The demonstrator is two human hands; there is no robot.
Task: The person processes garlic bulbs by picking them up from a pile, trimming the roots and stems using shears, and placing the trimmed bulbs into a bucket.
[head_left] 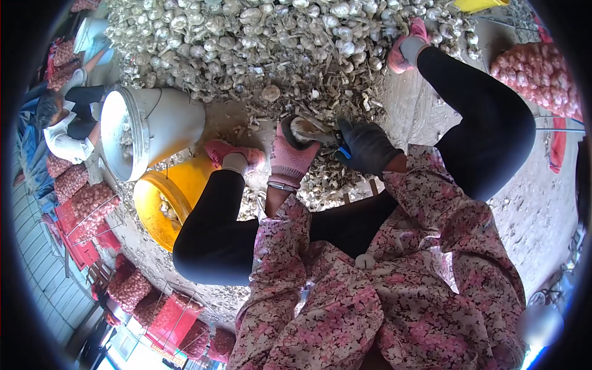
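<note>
My left hand (291,159), in a pink glove with dark fingers, is closed around a garlic bulb (302,130) whose stalk points to the right. My right hand (372,148), in a dark grey glove, is closed on blue-handled clippers (344,152). The clippers' jaws overlap the stalk end in this view, partly hidden by the fingers. Just beyond both hands lies a large heap of garlic bulbs (246,46), with dry stalks and trimmings (333,98) along its near edge.
Left of my legs are a white bucket (176,120) and a yellow bucket (197,179), both tipped with garlic inside. Filled red net sacks (86,203) line the left side, and another sack (536,74) lies at right. A person (68,135) sits at far left.
</note>
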